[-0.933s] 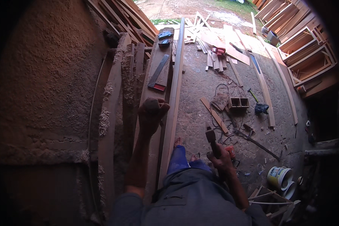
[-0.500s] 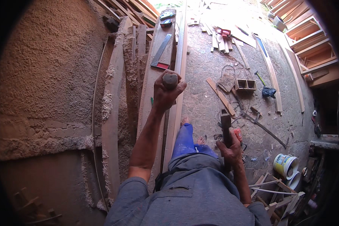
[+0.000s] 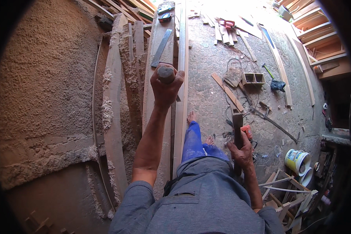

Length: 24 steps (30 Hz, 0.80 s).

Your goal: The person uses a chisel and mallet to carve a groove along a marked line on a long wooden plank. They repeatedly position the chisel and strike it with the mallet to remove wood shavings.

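My left hand [image 3: 165, 87] is closed round a thick handle [image 3: 166, 74], seen end-on as a round, worn grey-brown face. It is held over the long beam beside me; a small flat tip [image 3: 178, 99] shows below the hand, and I cannot tell whether it belongs to the same tool. My right hand [image 3: 242, 152] grips a dark, narrow, bar-shaped tool [image 3: 237, 126] upright beside my right hip. Its lower part is hidden by the hand and my clothing. Just beyond my left fist, a try square [image 3: 162, 47] lies on the beam, its stock mostly covered by the hand.
A pale plank [image 3: 180, 128] runs along the beam [image 3: 149, 105]. Shaving-covered boards [image 3: 112, 97] stand at the left. Across the floor lie a red power tool [image 3: 227, 24], a hollow block [image 3: 253, 79], a green-handled hammer [image 3: 268, 71] and long strips [image 3: 281, 78]. White buckets [image 3: 296, 160] lie right.
My left hand has shifted left and now covers the try square's red part. The right hand with the dark tool has moved slightly right. The whole view has also shifted a little.
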Each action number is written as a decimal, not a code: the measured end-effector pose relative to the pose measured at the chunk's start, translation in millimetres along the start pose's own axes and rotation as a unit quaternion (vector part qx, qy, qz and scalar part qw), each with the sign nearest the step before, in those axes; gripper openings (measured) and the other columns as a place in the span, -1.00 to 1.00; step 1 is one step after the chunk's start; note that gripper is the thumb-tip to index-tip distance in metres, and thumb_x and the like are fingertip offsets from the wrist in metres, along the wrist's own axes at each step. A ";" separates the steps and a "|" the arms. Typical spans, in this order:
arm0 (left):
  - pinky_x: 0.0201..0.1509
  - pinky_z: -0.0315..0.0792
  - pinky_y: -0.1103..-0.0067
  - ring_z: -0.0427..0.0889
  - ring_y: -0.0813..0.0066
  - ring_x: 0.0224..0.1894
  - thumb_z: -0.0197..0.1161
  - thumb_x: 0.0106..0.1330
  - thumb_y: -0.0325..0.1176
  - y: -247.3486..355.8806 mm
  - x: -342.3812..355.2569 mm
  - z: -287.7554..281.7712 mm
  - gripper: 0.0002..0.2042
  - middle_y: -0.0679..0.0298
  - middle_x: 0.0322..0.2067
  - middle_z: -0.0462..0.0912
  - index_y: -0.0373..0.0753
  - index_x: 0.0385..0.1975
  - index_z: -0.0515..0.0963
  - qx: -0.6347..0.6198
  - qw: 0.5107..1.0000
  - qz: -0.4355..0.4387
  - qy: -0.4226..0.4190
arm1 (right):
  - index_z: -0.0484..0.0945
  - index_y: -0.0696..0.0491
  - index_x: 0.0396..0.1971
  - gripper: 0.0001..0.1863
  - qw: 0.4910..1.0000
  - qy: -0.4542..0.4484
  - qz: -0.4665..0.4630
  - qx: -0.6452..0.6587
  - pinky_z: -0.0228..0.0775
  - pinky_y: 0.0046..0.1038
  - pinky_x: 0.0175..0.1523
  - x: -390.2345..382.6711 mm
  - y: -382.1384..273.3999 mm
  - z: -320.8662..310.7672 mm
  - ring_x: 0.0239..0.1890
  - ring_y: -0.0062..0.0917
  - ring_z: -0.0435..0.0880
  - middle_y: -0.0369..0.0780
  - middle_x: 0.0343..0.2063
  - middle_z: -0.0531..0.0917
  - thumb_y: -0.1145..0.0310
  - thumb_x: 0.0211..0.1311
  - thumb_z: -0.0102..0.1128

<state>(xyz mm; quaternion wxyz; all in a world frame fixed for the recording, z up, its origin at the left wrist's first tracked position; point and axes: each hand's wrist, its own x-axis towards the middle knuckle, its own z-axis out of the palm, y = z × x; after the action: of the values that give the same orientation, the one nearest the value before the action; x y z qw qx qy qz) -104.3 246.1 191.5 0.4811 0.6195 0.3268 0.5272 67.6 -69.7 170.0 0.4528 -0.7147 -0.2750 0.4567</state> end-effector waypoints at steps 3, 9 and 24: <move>-0.30 0.52 0.68 0.58 0.72 -0.43 0.45 0.16 -0.56 -0.2 3.8 1.9 -0.81 0.43 -0.47 0.59 -0.22 -0.38 0.52 0.000 1.000 -0.023 -0.003 | 0.43 0.08 0.28 -0.40 1.000 -0.007 0.012 0.001 0.32 -0.58 -0.39 6.3 0.9 3.7 -0.52 -0.76 0.44 -0.42 -0.49 0.51 0.42 0.25 0.41; -0.30 0.53 0.67 0.60 0.72 -0.43 0.46 0.15 -0.56 -9.4 8.7 -1.5 -0.80 0.43 -0.48 0.61 -0.22 -0.39 0.52 -0.006 1.000 -0.028 -0.009 | 0.42 0.08 0.32 -0.35 1.000 -0.011 0.003 -0.027 0.32 -0.58 -0.37 13.9 0.0 11.6 -0.50 -0.76 0.44 -0.43 -0.51 0.51 0.44 0.21 0.42; -0.32 0.53 0.63 0.61 0.70 -0.40 0.44 0.11 -0.57 -17.6 6.5 9.6 -0.77 0.41 -0.50 0.60 -0.22 -0.39 0.47 0.030 0.997 0.028 -0.071 | 0.41 0.14 0.30 -0.37 0.999 -0.023 0.013 -0.037 0.45 -0.55 -0.26 25.4 -5.1 15.4 -0.38 -0.69 0.56 -0.35 -0.34 0.62 0.39 0.25 0.42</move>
<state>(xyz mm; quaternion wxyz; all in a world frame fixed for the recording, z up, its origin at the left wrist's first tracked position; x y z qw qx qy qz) -91.6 255.3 177.3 0.4691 0.6784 0.2906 0.4851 64.7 -40.9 161.7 0.4136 -0.7238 -0.2928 0.4683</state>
